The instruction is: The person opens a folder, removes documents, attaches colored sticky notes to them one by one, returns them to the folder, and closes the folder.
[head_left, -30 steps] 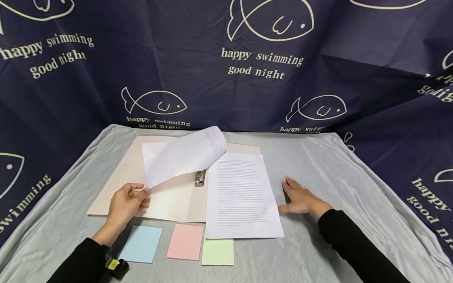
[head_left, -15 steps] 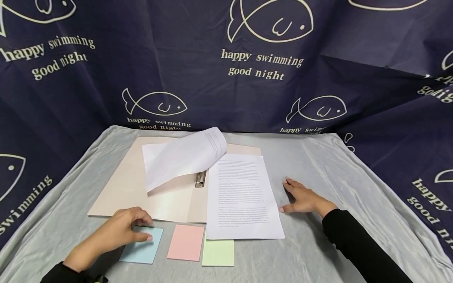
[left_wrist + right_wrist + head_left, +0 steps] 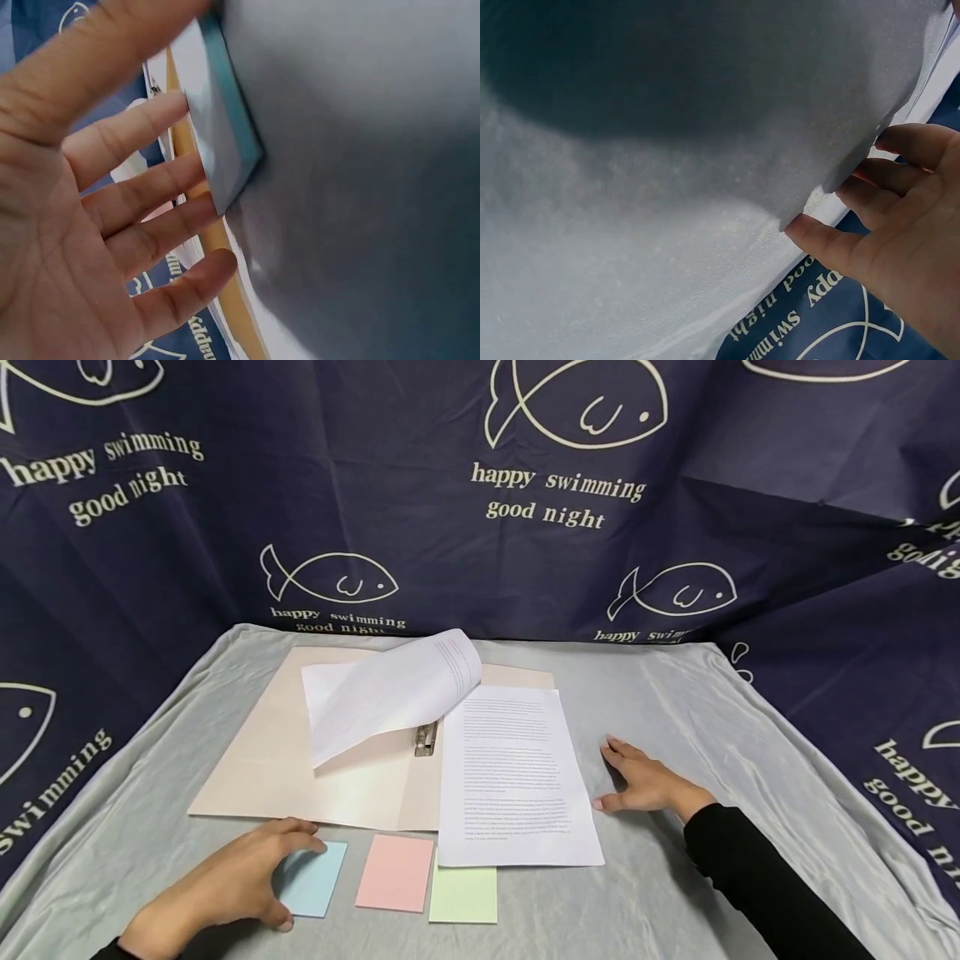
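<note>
In the head view my left hand (image 3: 232,877) spans a light blue sticky-note pad (image 3: 318,881) on the table, covering its left part. Its thumb is by the pad's near edge and its fingers by the far edge. The left wrist view shows the fingers spread, with some fingertips at the side of the blue pad (image 3: 225,142). My right hand (image 3: 641,778) rests on the cloth, fingers spread, just right of a printed sheet (image 3: 517,777). In the right wrist view its fingertips touch the grey cloth (image 3: 645,247).
An open cream folder (image 3: 247,760) with a metal clip (image 3: 425,739) lies behind the pads. A curled white page (image 3: 390,693) rises over it. A pink pad (image 3: 395,872) and a green pad (image 3: 463,897), partly under the printed sheet, lie in front. A dark blue curtain (image 3: 435,527) hangs behind.
My left hand has let go of the curled page's corner and moved down toward me to the blue pad. The page stays curled over the folder. My right hand has barely moved.
</note>
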`<action>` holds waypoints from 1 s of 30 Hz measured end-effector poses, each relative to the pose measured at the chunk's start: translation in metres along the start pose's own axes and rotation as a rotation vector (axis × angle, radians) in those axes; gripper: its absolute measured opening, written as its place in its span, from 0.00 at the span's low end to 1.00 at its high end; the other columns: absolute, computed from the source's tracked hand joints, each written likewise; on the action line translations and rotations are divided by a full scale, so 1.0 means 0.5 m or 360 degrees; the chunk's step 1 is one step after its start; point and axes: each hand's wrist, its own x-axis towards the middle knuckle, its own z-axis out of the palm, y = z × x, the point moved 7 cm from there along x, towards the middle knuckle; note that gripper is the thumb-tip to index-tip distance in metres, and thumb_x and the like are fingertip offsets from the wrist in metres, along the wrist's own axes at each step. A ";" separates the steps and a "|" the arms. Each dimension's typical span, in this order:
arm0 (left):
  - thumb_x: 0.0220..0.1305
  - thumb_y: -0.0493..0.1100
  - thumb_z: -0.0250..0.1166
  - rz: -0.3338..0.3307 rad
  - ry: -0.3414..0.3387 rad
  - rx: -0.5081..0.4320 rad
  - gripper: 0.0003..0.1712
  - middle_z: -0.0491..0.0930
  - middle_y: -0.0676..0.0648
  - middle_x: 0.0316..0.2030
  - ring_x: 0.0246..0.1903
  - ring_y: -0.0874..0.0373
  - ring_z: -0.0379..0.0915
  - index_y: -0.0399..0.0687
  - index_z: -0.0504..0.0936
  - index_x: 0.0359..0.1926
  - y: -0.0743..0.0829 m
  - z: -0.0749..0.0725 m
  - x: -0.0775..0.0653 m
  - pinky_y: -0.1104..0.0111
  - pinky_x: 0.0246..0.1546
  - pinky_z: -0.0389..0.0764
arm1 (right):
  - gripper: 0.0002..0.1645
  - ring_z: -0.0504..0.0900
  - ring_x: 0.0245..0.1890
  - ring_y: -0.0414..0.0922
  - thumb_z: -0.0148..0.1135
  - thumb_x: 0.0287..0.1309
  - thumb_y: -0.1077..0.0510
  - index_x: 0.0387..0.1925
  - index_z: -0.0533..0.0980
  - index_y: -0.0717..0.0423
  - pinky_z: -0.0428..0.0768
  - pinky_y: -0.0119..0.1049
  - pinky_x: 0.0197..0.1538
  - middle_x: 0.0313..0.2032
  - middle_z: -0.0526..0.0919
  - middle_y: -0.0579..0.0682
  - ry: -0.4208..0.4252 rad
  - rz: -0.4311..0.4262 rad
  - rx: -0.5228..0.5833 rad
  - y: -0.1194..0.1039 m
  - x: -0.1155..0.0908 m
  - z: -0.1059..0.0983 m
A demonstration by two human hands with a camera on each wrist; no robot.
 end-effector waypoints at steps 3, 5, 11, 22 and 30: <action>0.18 0.49 0.82 0.0012 -0.0011 -0.0022 0.43 0.73 0.46 0.49 0.47 0.46 0.70 0.50 0.79 0.46 0.002 0.002 -0.001 0.52 0.43 0.72 | 0.62 0.48 0.66 0.65 0.67 0.43 0.34 0.66 0.54 0.71 0.55 0.63 0.58 0.68 0.48 0.67 0.0001 -0.0001 0.0000 0.000 -0.001 0.000; 0.19 0.49 0.82 0.0018 0.0000 -0.0022 0.42 0.73 0.49 0.48 0.46 0.48 0.70 0.50 0.79 0.46 0.003 0.002 -0.002 0.53 0.42 0.73 | 0.61 0.48 0.66 0.65 0.67 0.43 0.34 0.66 0.54 0.71 0.55 0.63 0.58 0.68 0.48 0.67 -0.0001 0.0002 -0.0002 0.000 -0.001 0.000; 0.18 0.49 0.81 0.0045 0.0093 0.0029 0.40 0.73 0.51 0.46 0.44 0.52 0.70 0.51 0.80 0.43 0.007 -0.005 -0.004 0.56 0.40 0.74 | 0.62 0.48 0.66 0.65 0.67 0.43 0.35 0.66 0.54 0.72 0.55 0.63 0.58 0.68 0.48 0.67 -0.0004 0.0004 -0.0003 -0.001 -0.001 0.000; 0.20 0.51 0.80 0.0069 0.0208 0.0085 0.38 0.71 0.57 0.44 0.41 0.57 0.70 0.56 0.80 0.43 0.029 -0.031 -0.005 0.58 0.37 0.75 | 0.60 0.48 0.65 0.65 0.66 0.45 0.36 0.66 0.55 0.72 0.55 0.62 0.58 0.67 0.48 0.67 0.0009 -0.0009 0.0012 0.000 0.002 -0.004; 0.22 0.55 0.79 0.0237 0.0421 0.0139 0.35 0.72 0.55 0.40 0.38 0.58 0.69 0.55 0.81 0.41 0.071 -0.075 0.031 0.60 0.34 0.74 | 0.52 0.51 0.63 0.68 0.67 0.48 0.43 0.62 0.59 0.76 0.54 0.61 0.59 0.64 0.52 0.74 0.0121 -0.0139 0.0073 -0.015 0.004 -0.036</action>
